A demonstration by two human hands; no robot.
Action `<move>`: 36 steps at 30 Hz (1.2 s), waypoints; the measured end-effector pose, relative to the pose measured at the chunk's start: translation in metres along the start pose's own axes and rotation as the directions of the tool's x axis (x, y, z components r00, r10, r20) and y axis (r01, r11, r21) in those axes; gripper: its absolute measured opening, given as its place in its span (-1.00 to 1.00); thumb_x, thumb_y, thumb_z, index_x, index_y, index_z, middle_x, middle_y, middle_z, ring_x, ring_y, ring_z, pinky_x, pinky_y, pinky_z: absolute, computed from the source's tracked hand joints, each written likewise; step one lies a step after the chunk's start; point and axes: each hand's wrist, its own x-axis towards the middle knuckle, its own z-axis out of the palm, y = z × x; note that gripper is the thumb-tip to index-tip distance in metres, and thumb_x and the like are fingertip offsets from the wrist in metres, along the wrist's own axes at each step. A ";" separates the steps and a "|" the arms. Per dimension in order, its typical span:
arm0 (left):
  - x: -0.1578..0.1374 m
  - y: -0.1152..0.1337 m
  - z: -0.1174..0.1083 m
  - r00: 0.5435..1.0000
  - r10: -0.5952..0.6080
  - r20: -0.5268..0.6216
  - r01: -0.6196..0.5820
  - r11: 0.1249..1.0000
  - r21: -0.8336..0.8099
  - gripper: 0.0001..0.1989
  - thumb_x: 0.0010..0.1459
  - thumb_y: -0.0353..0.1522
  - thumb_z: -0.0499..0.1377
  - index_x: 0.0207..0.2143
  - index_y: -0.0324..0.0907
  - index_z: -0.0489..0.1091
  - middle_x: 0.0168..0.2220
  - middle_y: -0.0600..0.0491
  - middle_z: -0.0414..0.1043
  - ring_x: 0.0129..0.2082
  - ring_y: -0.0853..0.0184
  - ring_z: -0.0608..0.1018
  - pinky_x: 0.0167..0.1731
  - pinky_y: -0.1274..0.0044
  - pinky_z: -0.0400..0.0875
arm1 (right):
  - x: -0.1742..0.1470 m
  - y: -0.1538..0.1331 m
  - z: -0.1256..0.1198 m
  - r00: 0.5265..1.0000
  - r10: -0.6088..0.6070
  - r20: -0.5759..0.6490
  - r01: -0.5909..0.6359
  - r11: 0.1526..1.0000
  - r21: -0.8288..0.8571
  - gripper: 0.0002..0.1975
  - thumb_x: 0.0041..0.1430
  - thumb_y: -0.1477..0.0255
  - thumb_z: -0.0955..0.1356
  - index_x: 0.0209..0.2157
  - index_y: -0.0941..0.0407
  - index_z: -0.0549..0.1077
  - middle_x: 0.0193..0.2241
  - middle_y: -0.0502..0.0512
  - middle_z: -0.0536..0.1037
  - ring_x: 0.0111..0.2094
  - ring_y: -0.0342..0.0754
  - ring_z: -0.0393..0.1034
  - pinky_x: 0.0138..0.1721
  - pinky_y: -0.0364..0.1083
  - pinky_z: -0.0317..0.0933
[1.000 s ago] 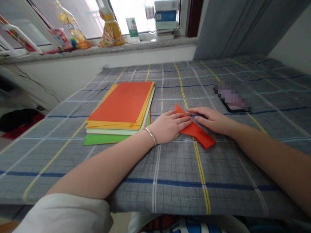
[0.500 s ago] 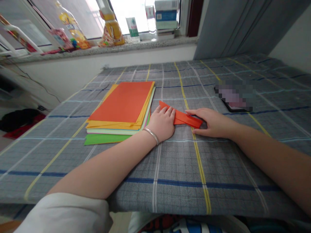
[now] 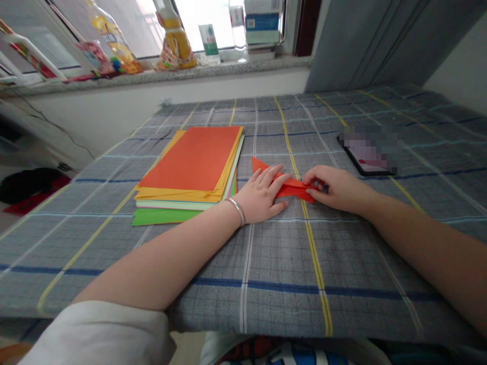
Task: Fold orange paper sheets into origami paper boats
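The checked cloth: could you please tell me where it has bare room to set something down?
Bare cloth shows between the stack and the phone, beyond the folded paper; between that and the cloth's near edge; and left of the stack. It is crowded at the folded paper: the left hand lies on it and the right hand pinches its end.

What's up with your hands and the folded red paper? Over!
Left hand spread on folded red paper. Right hand pinching one end. Paper stack farther left, apparently not blocking.
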 end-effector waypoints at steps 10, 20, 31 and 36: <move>0.007 -0.002 -0.003 0.957 0.276 -0.084 -0.277 0.961 0.003 -0.66 0.29 -0.38 0.09 0.09 -0.20 0.38 0.37 -0.25 0.10 0.35 -0.01 0.25 0.32 0.05 0.15 | -0.001 0.004 0.001 0.985 0.129 -0.118 -0.128 0.992 0.014 -0.84 0.07 0.42 0.34 -0.24 0.03 0.38 -0.43 0.03 0.52 -0.49 -0.05 0.38 -0.44 -0.05 0.27; 0.008 -0.001 -0.005 0.994 0.080 0.078 -0.081 0.997 0.004 -0.52 0.33 -0.25 0.10 0.27 -0.09 0.29 0.39 -0.18 0.12 0.38 -0.09 0.19 0.27 -0.10 0.09 | -0.007 0.007 -0.011 0.973 -0.227 0.045 0.229 0.973 -0.025 -0.85 0.21 0.36 0.34 -0.25 0.01 0.57 0.15 0.14 0.50 0.09 0.11 0.45 0.06 0.11 0.35; 0.009 -0.004 -0.001 0.988 0.154 -0.002 -0.154 0.988 -0.007 -0.56 0.32 -0.27 0.10 0.20 -0.19 0.36 0.37 -0.24 0.12 0.35 -0.03 0.23 0.32 0.02 0.08 | -0.010 0.001 -0.005 0.947 -0.319 0.023 0.314 0.910 -0.270 -0.82 0.31 0.42 0.29 -0.26 0.08 0.55 0.10 0.14 0.55 -0.10 0.00 0.56 -0.15 -0.04 0.42; 0.008 -0.003 -0.004 0.968 0.236 -0.081 -0.232 0.971 0.052 -0.63 0.29 -0.33 0.10 0.12 -0.14 0.46 0.24 -0.19 0.27 0.24 0.02 0.33 0.28 0.06 0.17 | -0.007 0.003 0.000 0.968 -0.249 -0.014 0.235 0.931 -0.278 -0.83 0.29 0.42 0.30 -0.35 0.11 0.51 0.02 0.18 0.57 -0.19 -0.01 0.55 -0.19 -0.03 0.41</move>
